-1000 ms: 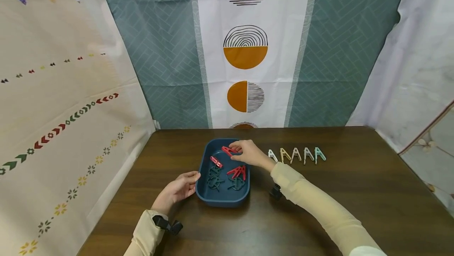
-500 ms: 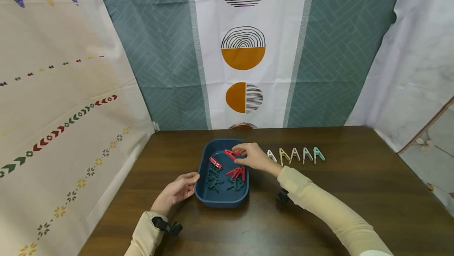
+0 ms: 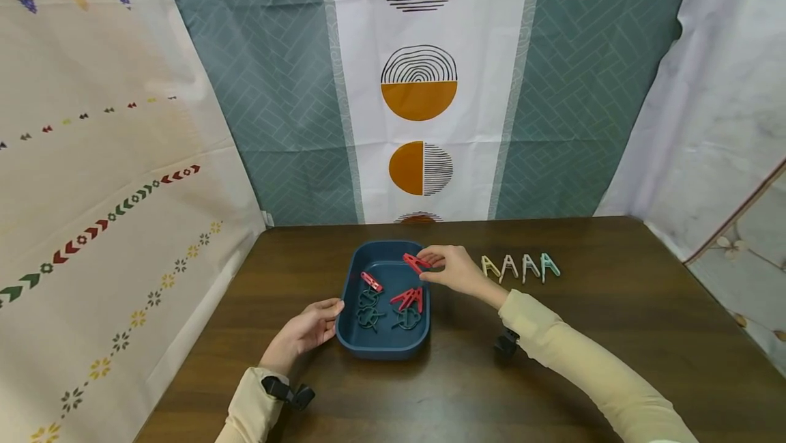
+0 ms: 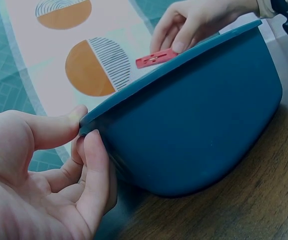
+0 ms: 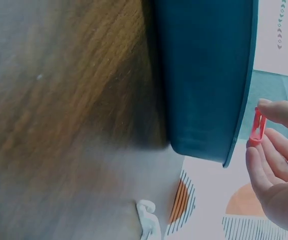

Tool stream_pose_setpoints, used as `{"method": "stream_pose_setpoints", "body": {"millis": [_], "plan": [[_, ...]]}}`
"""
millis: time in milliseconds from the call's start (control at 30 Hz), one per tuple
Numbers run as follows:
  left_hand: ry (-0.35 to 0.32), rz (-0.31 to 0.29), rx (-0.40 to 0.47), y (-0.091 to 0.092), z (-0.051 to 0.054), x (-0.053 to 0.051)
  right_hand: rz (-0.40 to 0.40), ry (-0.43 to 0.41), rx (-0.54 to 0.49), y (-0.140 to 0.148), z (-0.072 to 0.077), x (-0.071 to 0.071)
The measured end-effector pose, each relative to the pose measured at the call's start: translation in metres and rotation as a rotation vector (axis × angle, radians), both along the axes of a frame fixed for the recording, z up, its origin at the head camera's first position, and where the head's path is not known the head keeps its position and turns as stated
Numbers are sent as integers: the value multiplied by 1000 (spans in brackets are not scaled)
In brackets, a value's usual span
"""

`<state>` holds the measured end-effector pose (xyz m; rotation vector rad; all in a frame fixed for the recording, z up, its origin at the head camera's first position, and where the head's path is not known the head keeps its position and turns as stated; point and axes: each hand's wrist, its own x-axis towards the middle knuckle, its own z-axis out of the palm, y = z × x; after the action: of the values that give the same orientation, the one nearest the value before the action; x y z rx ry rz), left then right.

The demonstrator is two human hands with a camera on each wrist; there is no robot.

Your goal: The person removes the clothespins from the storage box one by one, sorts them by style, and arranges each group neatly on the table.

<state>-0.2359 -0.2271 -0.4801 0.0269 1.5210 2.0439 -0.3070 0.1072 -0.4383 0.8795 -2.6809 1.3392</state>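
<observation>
My left hand (image 3: 307,329) pinches the left rim of a dark blue plastic bin (image 3: 382,353) between thumb and fingers, close up in the left wrist view. Over the bin's far right edge, my right hand (image 3: 453,269) holds a red clothespin (image 3: 414,263) by thumb and fingertips, above the rim in the right wrist view. Inside lie another red clothespin (image 3: 371,282) at the left and overlapping red clothespins (image 3: 410,298) at the right. Dark green clips (image 3: 369,317) of looped shape lie near them; their exact kind is hard to tell.
A row of clothespins stands right of the bin: yellow (image 3: 489,266), pale ones and mint green (image 3: 549,265). A white one (image 5: 147,220) shows in the right wrist view, hidden by my hand from the head camera. Fabric curtains (image 3: 295,122) border the brown table (image 3: 467,388).
My right hand has carried the red clothespin rightward, from over the bin's inside to its right rim, now covering the white clothespin in the head view. My left hand stays on the rim.
</observation>
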Motion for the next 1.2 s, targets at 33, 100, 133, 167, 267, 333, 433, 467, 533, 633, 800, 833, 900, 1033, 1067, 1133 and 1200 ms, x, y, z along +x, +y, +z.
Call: {"method": "stream_pose_setpoints", "body": {"millis": [33, 100, 133, 167, 267, 333, 433, 467, 533, 633, 800, 833, 900, 1033, 1067, 1133, 1200], "plan": [[-2, -2, 3, 0, 0, 0, -8, 1, -4, 2, 0, 0], [-6, -4, 7, 1, -1, 0, -28, 5, -4, 5, -1, 1], [-6, -7, 8, 1, -1, 1, -37, 7, -4, 7, -2, 2], [-8, -7, 9, 1, -1, 1, -43, 8, -3, 9, -2, 2], [-5, -7, 5, 2, -2, 1, -53, 7, -5, 14, -4, 4], [-3, -5, -1, 2, -1, 0, -53, 6, -9, 18, -5, 6], [-5, -2, -4, 3, -1, 0, -67, 5, -11, 23, -7, 8], [-6, -3, -3, 3, -1, 0, -73, 11, -8, 25, -8, 8], [-5, -9, -2, 3, 0, 0, -87, 23, -9, 28, -9, 10], [8, -23, -6, 3, 1, -1, -104, 45, -17, 33, -11, 13], [29, -33, -32, 3, 6, -2, -105, 59, -37, 40, -12, 18], [29, -33, -37, 3, 7, -3, -103, 54, -37, 42, -12, 19], [23, -28, -47, 3, 8, -3, -100, 42, -40, 46, -12, 21], [17, -25, -54, 3, 9, -3, -105, 43, -17, 54, -14, 25], [18, -26, -54, 3, 9, -2, -108, 45, -13, 55, -15, 26], [21, -33, -49, 2, 8, -2, -114, 52, 9, 59, -17, 28], [21, -40, -43, 2, 8, 0, -121, 51, 26, 62, -20, 29]]}}
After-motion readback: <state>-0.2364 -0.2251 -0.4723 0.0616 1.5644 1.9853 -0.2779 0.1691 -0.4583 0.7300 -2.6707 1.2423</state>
